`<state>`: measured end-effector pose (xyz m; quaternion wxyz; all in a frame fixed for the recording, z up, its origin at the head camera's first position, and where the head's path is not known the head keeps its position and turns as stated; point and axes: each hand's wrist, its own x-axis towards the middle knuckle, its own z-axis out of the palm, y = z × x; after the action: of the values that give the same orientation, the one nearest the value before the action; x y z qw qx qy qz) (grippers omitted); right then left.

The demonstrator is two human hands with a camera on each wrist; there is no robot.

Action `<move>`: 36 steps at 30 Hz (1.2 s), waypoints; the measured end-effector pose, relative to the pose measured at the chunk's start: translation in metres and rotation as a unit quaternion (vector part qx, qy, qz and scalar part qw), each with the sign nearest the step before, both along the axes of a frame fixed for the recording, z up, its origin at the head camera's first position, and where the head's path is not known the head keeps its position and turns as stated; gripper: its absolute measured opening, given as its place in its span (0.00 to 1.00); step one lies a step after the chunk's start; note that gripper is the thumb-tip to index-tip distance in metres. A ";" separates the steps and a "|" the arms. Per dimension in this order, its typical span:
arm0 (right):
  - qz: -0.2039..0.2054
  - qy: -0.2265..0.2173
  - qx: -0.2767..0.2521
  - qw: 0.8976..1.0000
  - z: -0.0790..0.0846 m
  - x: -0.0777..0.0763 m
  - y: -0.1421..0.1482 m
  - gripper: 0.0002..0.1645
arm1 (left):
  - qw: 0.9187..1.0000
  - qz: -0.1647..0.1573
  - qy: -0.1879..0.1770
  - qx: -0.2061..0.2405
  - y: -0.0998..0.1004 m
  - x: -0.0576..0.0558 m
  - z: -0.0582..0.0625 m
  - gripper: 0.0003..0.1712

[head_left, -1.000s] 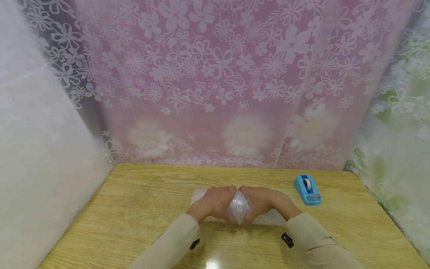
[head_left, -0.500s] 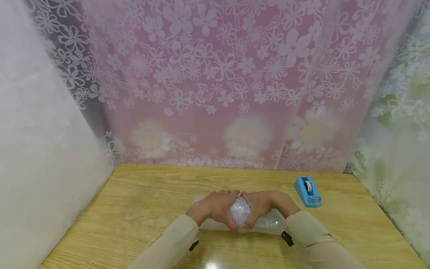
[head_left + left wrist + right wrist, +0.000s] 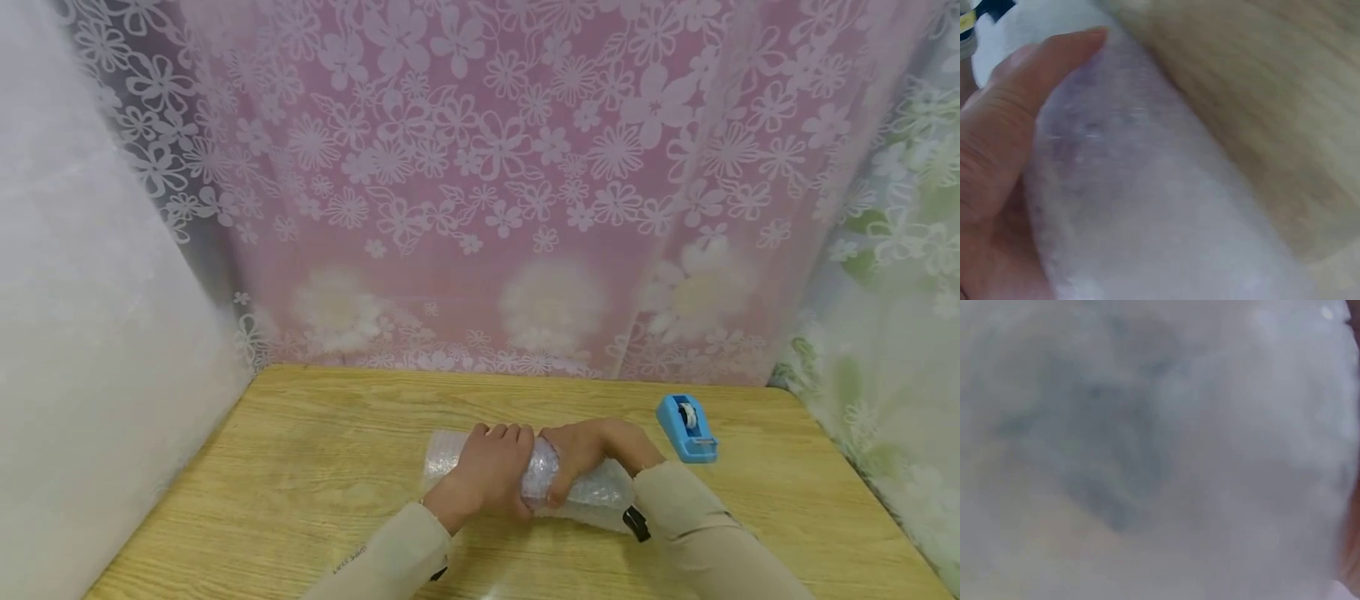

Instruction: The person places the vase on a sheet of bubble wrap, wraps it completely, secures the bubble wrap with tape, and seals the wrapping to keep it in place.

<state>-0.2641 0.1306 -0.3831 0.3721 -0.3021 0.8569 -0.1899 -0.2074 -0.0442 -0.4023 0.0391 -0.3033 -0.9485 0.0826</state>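
Observation:
A roll of bubble wrap (image 3: 542,471) lies crosswise near the middle of the table, its ends sticking out past both hands. My left hand (image 3: 495,471) grips it left of centre, fingers over the top and thumb on the near side. Close beside it, my right hand (image 3: 581,454) holds the roll with thumb and fingers spread round it. In the left wrist view the thumb (image 3: 1041,75) presses along the cloudy wrap (image 3: 1147,206), which has a purplish tint. Blurred wrap (image 3: 1210,456) fills the right wrist view, and whatever is inside stays hidden.
On the wooden table (image 3: 322,450), a blue tape dispenser (image 3: 687,429) with a roll of tape stands to the right of the hands. A pink flowered curtain (image 3: 465,208) hangs behind the table's far edge. Pale sheets flank both sides.
The roll has turned slightly, with its right end nearer to me and more of both ends showing. My left hand has shifted over its top; the right hand keeps its hold.

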 end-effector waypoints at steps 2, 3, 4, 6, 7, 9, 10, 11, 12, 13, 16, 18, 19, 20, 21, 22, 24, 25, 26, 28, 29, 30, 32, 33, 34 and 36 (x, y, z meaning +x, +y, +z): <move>0.008 -0.009 -0.007 1.000 -0.002 -0.002 0.000 0.34 | 1.000 -0.004 0.013 0.011 -0.003 -0.001 -0.005 0.49; 0.012 -0.017 -0.013 1.000 -0.003 -0.004 0.000 0.33 | 1.000 -0.007 0.016 0.018 -0.004 -0.001 -0.007 0.49; 0.017 -0.022 -0.017 0.999 -0.004 -0.005 0.000 0.32 | 1.000 -0.010 0.016 0.025 -0.005 -0.002 -0.009 0.49; 0.027 -0.039 -0.029 0.998 -0.006 -0.008 0.000 0.30 | 0.999 -0.017 0.012 0.039 -0.008 -0.005 -0.012 0.49; 0.029 -0.044 -0.032 0.998 -0.007 -0.010 0.001 0.29 | 0.999 -0.020 0.009 0.045 -0.008 -0.006 -0.013 0.49; 0.033 -0.053 -0.041 0.997 -0.008 -0.012 0.003 0.28 | 0.998 -0.026 -0.003 0.058 -0.009 -0.009 -0.015 0.47; 0.035 -0.055 -0.042 0.997 -0.008 -0.013 0.004 0.28 | 0.997 -0.027 -0.010 0.065 -0.009 -0.011 -0.015 0.47; 0.034 -0.058 -0.044 0.997 -0.008 -0.014 0.004 0.28 | 0.997 -0.028 -0.015 0.069 -0.009 -0.012 -0.015 0.47; 0.035 -0.061 -0.047 0.996 -0.008 -0.015 0.004 0.28 | 0.997 -0.028 -0.021 0.072 -0.010 -0.013 -0.016 0.47; 0.035 -0.062 -0.049 0.996 -0.008 -0.016 0.005 0.28 | 0.997 -0.027 -0.025 0.074 -0.010 -0.014 -0.016 0.47; 0.032 -0.064 -0.048 0.996 -0.008 -0.018 0.005 0.30 | 0.997 -0.023 -0.031 0.071 -0.009 -0.016 -0.015 0.47; 0.019 -0.056 -0.040 0.997 -0.008 -0.017 0.005 0.33 | 0.997 -0.021 -0.035 0.063 -0.009 -0.016 -0.014 0.47; 0.009 -0.042 -0.031 0.999 -0.007 -0.015 0.006 0.37 | 0.997 -0.019 -0.037 0.060 -0.008 -0.016 -0.014 0.48; -0.001 -0.024 -0.024 0.999 -0.006 -0.014 0.006 0.42 | 0.997 -0.017 -0.040 0.058 -0.008 -0.016 -0.013 0.48; -0.013 -0.005 -0.016 1.000 -0.004 -0.011 0.006 0.47 | 0.997 -0.014 -0.042 0.055 -0.008 -0.016 -0.012 0.48; -0.023 0.015 -0.014 1.000 -0.002 -0.008 0.007 0.52 | 0.998 -0.012 -0.044 0.052 -0.007 -0.016 -0.012 0.48; -0.041 0.064 -0.009 0.997 0.003 0.000 0.008 0.60 | 0.998 -0.005 -0.049 0.050 -0.005 -0.015 -0.011 0.50; -0.043 0.090 -0.009 0.995 0.006 0.004 0.007 0.62 | 0.997 -0.002 -0.053 0.049 -0.005 -0.015 -0.011 0.50; -0.046 0.111 -0.010 0.993 0.008 0.009 0.007 0.62 | 0.997 0.002 -0.057 0.048 -0.004 -0.015 -0.010 0.51; -0.046 0.153 -0.007 0.987 0.012 0.019 0.004 0.60 | 0.997 0.009 -0.065 0.050 -0.004 -0.015 -0.010 0.51; -0.042 0.174 0.001 0.984 0.014 0.024 0.003 0.57 | 0.996 0.012 -0.070 0.052 -0.004 -0.016 -0.010 0.51; -0.039 0.192 0.009 0.981 0.015 0.030 0.001 0.55 | 0.995 0.015 -0.077 0.056 -0.004 -0.016 -0.010 0.51; -0.036 0.218 0.027 0.975 0.015 0.040 -0.001 0.52 | 0.994 0.021 -0.087 0.062 -0.004 -0.017 -0.009 0.50; -0.034 0.230 0.034 0.972 0.015 0.045 -0.002 0.51 | 0.994 0.024 -0.091 0.062 -0.004 -0.018 -0.008 0.50; -0.031 0.242 0.039 0.969 0.013 0.050 -0.003 0.51 | 0.993 0.026 -0.095 0.062 -0.004 -0.018 -0.008 0.49; -0.031 0.270 0.044 0.961 0.008 0.056 -0.004 0.54 | 0.992 0.030 -0.104 0.059 -0.003 -0.019 -0.006 0.49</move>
<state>-0.2076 0.1269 -0.3748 0.1334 -0.2989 0.9420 -0.0750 -0.2266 -0.0477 -0.4085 -0.0439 -0.2791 -0.9593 -0.0044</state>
